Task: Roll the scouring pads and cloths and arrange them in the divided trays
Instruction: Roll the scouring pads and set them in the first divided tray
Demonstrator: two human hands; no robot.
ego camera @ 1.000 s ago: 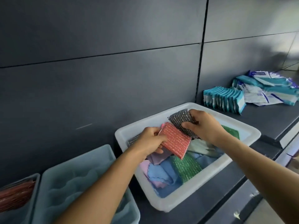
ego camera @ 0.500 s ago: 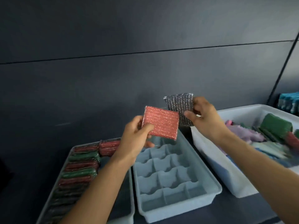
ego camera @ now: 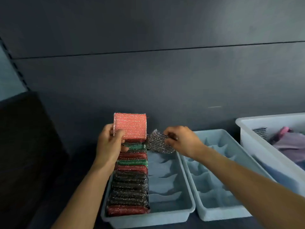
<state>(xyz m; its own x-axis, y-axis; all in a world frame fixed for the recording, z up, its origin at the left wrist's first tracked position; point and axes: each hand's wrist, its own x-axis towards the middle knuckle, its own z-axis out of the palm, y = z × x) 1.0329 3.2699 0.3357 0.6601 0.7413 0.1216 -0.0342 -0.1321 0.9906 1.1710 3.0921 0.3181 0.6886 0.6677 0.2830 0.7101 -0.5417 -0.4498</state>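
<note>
Left hand (ego camera: 109, 144) grips a red pad (ego camera: 130, 126) upright above the left tray (ego camera: 166, 214); right hand (ego camera: 181, 141) pinches a silver pad (ego camera: 157, 143) over its far compartment.

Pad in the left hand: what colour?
The pad is salmon red with silver threads; head view.
</note>
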